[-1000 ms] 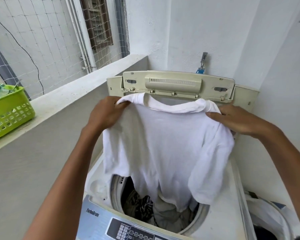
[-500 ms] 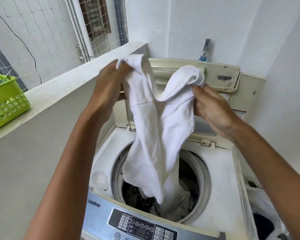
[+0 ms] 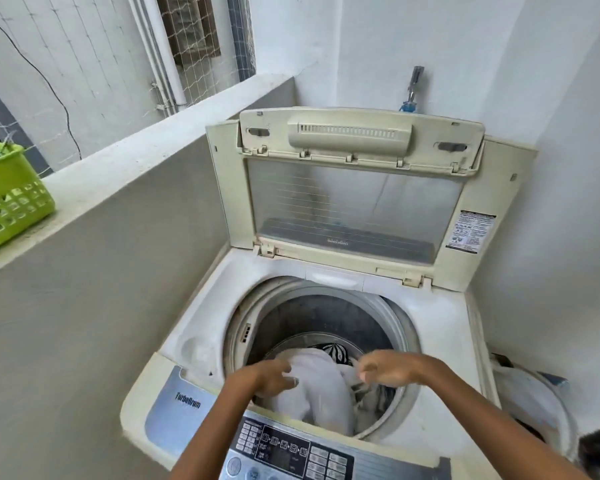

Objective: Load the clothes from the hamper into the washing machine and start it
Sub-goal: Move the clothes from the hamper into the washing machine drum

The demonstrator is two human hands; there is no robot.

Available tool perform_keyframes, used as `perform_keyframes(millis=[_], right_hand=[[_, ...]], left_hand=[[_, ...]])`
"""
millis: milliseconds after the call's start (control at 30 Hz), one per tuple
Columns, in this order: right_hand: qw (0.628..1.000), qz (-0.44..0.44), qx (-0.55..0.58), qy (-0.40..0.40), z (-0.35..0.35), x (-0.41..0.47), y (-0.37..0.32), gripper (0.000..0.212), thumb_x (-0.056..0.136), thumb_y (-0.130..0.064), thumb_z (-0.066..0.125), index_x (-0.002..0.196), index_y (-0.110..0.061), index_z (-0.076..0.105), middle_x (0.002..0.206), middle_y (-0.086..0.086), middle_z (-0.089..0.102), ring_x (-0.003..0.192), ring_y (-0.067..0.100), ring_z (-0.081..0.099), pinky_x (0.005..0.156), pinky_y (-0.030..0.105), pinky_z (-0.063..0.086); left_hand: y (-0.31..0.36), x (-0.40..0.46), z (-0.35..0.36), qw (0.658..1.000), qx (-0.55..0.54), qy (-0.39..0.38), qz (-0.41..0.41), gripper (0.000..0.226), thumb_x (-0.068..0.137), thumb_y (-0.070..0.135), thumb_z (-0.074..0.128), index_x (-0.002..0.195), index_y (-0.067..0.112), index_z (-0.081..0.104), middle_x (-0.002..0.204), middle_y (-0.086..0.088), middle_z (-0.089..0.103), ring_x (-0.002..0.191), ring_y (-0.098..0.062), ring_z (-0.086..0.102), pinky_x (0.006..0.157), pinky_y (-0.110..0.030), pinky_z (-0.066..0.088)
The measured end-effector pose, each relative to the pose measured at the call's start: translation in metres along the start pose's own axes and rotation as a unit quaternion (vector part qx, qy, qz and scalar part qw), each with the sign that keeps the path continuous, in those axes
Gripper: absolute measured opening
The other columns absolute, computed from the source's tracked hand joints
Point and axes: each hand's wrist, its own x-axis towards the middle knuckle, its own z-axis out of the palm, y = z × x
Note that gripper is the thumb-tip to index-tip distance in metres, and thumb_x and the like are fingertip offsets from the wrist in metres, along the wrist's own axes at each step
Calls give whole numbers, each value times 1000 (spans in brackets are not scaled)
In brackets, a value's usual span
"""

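The washing machine (image 3: 440, 327) stands with its lid (image 3: 354, 188) raised against the back wall. A white shirt (image 3: 321, 389) lies bunched in the drum on top of dark patterned clothes (image 3: 335, 353). My left hand (image 3: 274, 377) is at the drum's front left and pinches the shirt's edge with curled fingers. At the front right, my right hand (image 3: 385, 370) holds a fold of the same shirt in its curled fingers. The control panel (image 3: 291, 452) runs along the front edge, partly hidden by my left forearm. The white hamper (image 3: 537, 407) stands low at the machine's right.
A green plastic basket (image 3: 11, 199) sits on the grey ledge (image 3: 125, 161) to the left. A tap (image 3: 413, 88) sticks out of the wall behind the lid. White walls close in at the back and right.
Both hands came down from chest height to the drum's mouth, and the white shirt went from hanging above the opening to lying bunched inside the drum.
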Motion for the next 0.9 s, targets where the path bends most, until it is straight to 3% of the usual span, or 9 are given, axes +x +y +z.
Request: perform_keyframes(millis=[67, 133, 267, 400, 567, 633, 767, 900], right_hand=[[999, 8, 24, 34, 0, -6, 2, 15, 96, -15, 38, 83, -13, 45, 84, 12, 36, 76, 23, 30, 63, 31, 25], [996, 9, 45, 71, -2, -9, 1, 19, 98, -19, 40, 91, -6, 51, 92, 14, 50, 82, 21, 42, 70, 30, 34], [972, -14, 140, 189, -3, -19, -2, 28, 99, -29, 43, 123, -19, 56, 118, -5, 57, 108, 9, 53, 85, 20, 41], [922, -48, 229, 309, -4, -41, -1, 24, 98, -26, 48, 120, -25, 58, 115, -5, 60, 106, 4, 55, 85, 13, 40], [857, -75, 330, 388, 4, -78, 20, 17, 96, -22, 53, 108, -31, 61, 109, -11, 65, 99, -4, 59, 84, 13, 44], [832, -64, 354, 422, 9, -91, 35, 16, 96, -19, 53, 104, -30, 62, 106, -10, 67, 97, 5, 62, 85, 23, 47], [785, -23, 409, 465, 23, -120, 73, 20, 96, -10, 51, 101, -25, 64, 101, -5, 69, 89, 9, 66, 81, 25, 50], [738, 9, 453, 500, 39, -149, 124, 19, 95, -8, 52, 100, -21, 65, 94, -4, 71, 87, 8, 68, 75, 22, 54]], left_hand=[[0, -3, 2, 999, -35, 26, 11, 53, 100, 39, 36, 142, 7, 36, 150, -12, 36, 135, -28, 38, 107, -37, 31], [5, -7, -1, 996, -59, 64, 33, 52, 100, 38, 38, 144, 11, 34, 150, -8, 37, 135, -25, 39, 109, -35, 33], [29, -14, -8, 975, -129, 156, 91, 46, 99, 35, 43, 141, 15, 40, 142, -6, 48, 127, -20, 48, 103, -30, 38], [70, -22, -7, 943, -196, 216, 162, 36, 98, 30, 47, 133, 22, 46, 128, -3, 58, 110, -15, 56, 97, -31, 45], [129, -29, 4, 912, -253, 209, 247, 31, 98, 28, 48, 129, 26, 49, 120, 4, 60, 104, -11, 59, 92, -30, 50], [155, -27, 12, 899, -278, 196, 276, 27, 98, 28, 49, 125, 29, 52, 116, 6, 62, 101, -10, 60, 91, -33, 51], [214, -21, 34, 878, -314, 167, 321, 22, 97, 22, 50, 117, 27, 56, 109, 11, 64, 95, -2, 59, 81, -14, 47], [279, -6, 64, 875, -314, 119, 349, 28, 95, 19, 50, 122, 25, 53, 115, 8, 60, 100, -3, 57, 84, -13, 44]])
